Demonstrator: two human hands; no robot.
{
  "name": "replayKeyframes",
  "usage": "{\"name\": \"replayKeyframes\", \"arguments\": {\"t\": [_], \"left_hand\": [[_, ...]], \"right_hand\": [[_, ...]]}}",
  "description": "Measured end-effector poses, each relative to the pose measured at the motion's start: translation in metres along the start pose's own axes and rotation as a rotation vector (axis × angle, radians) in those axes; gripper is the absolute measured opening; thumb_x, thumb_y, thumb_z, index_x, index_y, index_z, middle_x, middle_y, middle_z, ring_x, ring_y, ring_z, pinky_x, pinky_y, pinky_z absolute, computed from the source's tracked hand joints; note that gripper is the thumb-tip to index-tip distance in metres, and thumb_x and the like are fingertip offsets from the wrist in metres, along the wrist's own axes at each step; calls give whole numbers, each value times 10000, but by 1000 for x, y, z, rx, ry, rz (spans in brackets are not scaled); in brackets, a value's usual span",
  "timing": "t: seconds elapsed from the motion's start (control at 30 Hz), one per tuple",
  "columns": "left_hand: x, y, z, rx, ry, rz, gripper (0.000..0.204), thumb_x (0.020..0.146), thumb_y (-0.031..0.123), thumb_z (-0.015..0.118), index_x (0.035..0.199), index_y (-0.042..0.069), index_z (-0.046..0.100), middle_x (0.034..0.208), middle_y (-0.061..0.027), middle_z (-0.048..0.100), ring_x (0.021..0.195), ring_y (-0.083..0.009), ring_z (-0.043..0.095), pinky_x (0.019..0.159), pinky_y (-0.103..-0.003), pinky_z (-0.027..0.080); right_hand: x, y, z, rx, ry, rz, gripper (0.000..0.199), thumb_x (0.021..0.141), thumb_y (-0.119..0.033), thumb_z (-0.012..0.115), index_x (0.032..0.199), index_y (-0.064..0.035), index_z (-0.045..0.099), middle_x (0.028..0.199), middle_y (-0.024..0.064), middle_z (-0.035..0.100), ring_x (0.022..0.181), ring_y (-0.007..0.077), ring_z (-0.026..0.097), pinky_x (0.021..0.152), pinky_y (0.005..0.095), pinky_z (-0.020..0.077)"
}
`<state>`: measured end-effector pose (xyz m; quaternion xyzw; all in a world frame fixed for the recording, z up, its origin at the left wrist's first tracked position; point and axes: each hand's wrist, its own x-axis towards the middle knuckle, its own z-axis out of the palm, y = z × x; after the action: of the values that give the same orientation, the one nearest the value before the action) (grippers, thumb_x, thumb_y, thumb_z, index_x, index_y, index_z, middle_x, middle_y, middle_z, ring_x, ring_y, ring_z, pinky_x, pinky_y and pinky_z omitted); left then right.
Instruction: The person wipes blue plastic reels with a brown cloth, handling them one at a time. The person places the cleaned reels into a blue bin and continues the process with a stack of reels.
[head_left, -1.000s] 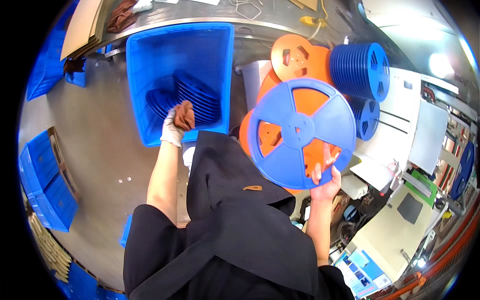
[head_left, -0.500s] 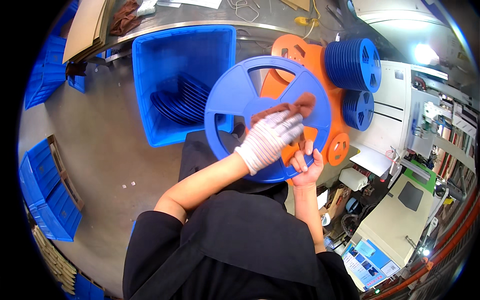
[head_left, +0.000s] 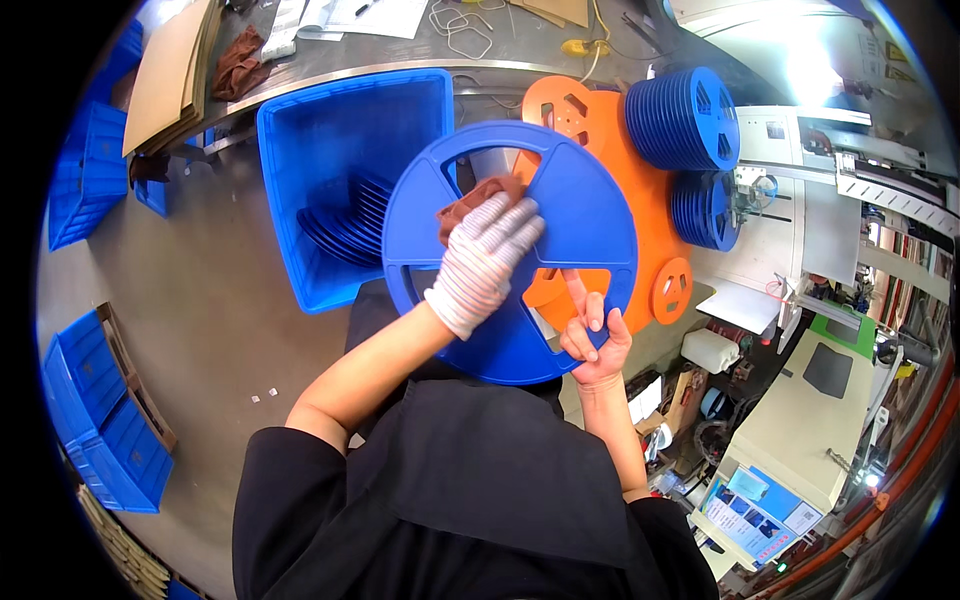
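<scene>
A large blue plastic reel disc (head_left: 590,210) with wedge-shaped cutouts is held flat in front of my body. My left hand (head_left: 480,265), in a striped knit glove, presses a bunched brown cloth (head_left: 482,198) onto its upper-left face. Bare, my right hand (head_left: 600,350) grips the lower-right rim, with some fingers through a cutout. Left of the disc, an open blue crate (head_left: 275,200) holds several similar dark blue discs (head_left: 340,235) leaning together. Orange round-ended plates (head_left: 640,230) lie partly hidden beneath and to the right of the disc.
Two stacks of blue reels, an upper one (head_left: 680,120) and a lower one (head_left: 705,210), stand at the right beside a white machine. A steel table (head_left: 400,65) with papers, cord and cardboard sheets (head_left: 165,80) runs across the back. Blue crates (head_left: 105,430) sit at the far left.
My left hand and the cloth have moved from the disc's centre-right to its upper left. The disc appears slightly lower and further left, while my right hand still grips its rim.
</scene>
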<state>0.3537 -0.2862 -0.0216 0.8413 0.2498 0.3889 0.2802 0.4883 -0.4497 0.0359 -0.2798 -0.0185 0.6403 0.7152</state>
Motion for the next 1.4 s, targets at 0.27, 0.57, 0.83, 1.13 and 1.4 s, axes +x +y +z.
{"name": "replayKeyframes", "arguments": {"t": [0.27,0.57,0.83,1.13,1.4], "left_hand": [[67,1,1,-178,-100,153,447,673,39,586,1119,51,620,1134,-143,624,1080,-355,577,924,-434,478],[30,21,0,-321,-140,160,385,730,54,576,1110,57,643,1142,-143,631,1089,-354,589,946,-441,467],[44,21,17,-282,-131,277,425,685,114,624,1109,95,639,1121,-137,624,1101,-329,580,932,-426,481],[28,26,9,-319,-134,284,379,699,75,609,1076,84,648,1116,-134,641,1101,-354,582,917,-445,485],[-26,4,-18,-343,-323,173,451,624,-13,572,1058,68,663,1102,-105,647,1069,-343,581,913,-433,476]], "right_hand": [[-8,9,20,-77,-2,21,349,959,-312,522,782,-31,413,1490,147,339,425,83,394,436,249,282],[-9,7,17,-84,41,12,359,972,-338,502,795,-36,423,1522,137,267,435,81,395,440,252,293],[-6,13,19,-92,163,33,408,975,-385,490,772,-41,404,1564,134,174,435,82,388,446,248,289],[-2,12,25,-137,208,25,427,981,-411,468,785,-37,404,1546,144,226,429,81,371,446,240,283],[-17,0,2,31,109,-118,397,967,-369,521,782,-38,406,1548,138,232,438,90,394,436,242,297]]}}
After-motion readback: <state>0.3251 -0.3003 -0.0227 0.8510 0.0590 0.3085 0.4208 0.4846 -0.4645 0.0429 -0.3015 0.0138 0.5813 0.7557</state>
